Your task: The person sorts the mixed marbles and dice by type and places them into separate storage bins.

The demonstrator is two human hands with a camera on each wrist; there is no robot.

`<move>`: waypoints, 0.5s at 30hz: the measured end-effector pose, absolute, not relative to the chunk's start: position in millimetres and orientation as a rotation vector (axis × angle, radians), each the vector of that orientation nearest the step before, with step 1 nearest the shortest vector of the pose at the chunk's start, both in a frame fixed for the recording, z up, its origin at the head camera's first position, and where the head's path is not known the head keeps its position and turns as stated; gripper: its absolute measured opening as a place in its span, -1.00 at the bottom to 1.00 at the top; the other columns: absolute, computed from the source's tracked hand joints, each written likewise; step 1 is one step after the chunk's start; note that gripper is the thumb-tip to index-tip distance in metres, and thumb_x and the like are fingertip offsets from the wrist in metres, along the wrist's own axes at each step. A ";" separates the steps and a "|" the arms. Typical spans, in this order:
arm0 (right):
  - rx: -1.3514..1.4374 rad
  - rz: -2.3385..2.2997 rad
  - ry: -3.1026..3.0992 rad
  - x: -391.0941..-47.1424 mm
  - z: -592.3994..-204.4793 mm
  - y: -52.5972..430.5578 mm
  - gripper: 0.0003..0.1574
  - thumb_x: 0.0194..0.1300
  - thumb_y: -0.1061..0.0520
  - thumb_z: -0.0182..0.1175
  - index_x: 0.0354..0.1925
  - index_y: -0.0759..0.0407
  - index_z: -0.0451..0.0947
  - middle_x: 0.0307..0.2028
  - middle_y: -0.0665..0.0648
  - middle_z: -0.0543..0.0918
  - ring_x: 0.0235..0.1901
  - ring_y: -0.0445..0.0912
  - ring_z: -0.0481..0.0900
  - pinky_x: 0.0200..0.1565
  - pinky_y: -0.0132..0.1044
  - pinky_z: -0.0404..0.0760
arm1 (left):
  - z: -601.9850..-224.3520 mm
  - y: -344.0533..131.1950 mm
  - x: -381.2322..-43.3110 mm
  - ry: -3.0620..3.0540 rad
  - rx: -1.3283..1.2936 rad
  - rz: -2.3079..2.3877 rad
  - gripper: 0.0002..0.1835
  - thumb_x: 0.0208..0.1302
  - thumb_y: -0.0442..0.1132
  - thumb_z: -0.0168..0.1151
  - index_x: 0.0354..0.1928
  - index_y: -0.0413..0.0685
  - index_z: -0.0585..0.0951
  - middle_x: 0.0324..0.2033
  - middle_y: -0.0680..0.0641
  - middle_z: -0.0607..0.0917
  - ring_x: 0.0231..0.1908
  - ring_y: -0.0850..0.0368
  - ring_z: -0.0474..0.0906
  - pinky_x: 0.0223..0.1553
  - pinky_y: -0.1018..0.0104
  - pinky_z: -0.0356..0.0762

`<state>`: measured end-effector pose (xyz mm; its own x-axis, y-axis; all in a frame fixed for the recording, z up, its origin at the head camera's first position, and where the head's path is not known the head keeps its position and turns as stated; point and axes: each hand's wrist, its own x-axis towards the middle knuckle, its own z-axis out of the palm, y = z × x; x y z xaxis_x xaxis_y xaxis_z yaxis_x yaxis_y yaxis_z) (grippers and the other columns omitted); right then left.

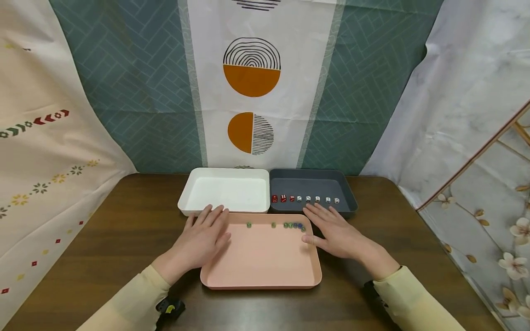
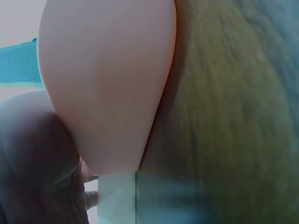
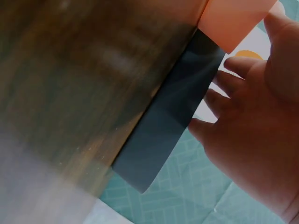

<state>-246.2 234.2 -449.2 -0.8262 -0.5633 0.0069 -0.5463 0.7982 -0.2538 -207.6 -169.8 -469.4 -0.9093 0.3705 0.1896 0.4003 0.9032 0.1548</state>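
Note:
My left hand lies with fingers extended over the left rim of the pink tray, its fingertips by the front of the white tray. On the other side, my right hand reaches over the pink tray's right corner, fingertips at the front rim of the dark grey tray. Neither hand holds anything. Small green dice and blue dice sit along the far side of the pink tray. In the grey tray stand a row of red dice and several white dice.
The three trays stand together on a dark wooden table, white and grey behind, pink in front. Behind the table hangs a patterned curtain. More cloth hangs at the left and right sides. Each wrist carries a black strapped device.

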 end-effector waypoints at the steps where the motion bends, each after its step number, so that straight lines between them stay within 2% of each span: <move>1: -0.898 -0.374 2.906 -246.0 -449.6 234.4 0.15 0.60 -0.48 0.15 0.76 0.18 0.15 0.74 0.24 0.14 0.72 0.27 0.01 0.63 0.36 -0.11 | -469.7 -169.5 -207.4 -2.913 -0.591 -0.284 -0.27 0.67 0.04 0.25 0.67 -0.17 0.37 0.63 -0.27 0.35 0.63 -0.43 0.16 0.45 -0.63 0.13; 15: -0.884 -0.367 2.866 -246.9 -448.3 237.8 0.16 0.62 -0.52 0.07 0.77 0.17 0.12 0.75 0.23 0.10 0.73 0.25 -0.03 0.64 0.36 -0.16 | -470.9 -166.3 -206.7 -2.891 -0.592 -0.234 -0.29 0.67 0.02 0.26 0.67 -0.16 0.37 0.62 -0.26 0.37 0.62 -0.42 0.19 0.44 -0.63 0.16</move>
<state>-246.9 237.8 -448.3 -0.8225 -0.5672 -0.0424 -0.5382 0.8002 -0.2646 -206.7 -166.3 -470.9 -0.9042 0.3734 0.2073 0.4018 0.9082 0.1169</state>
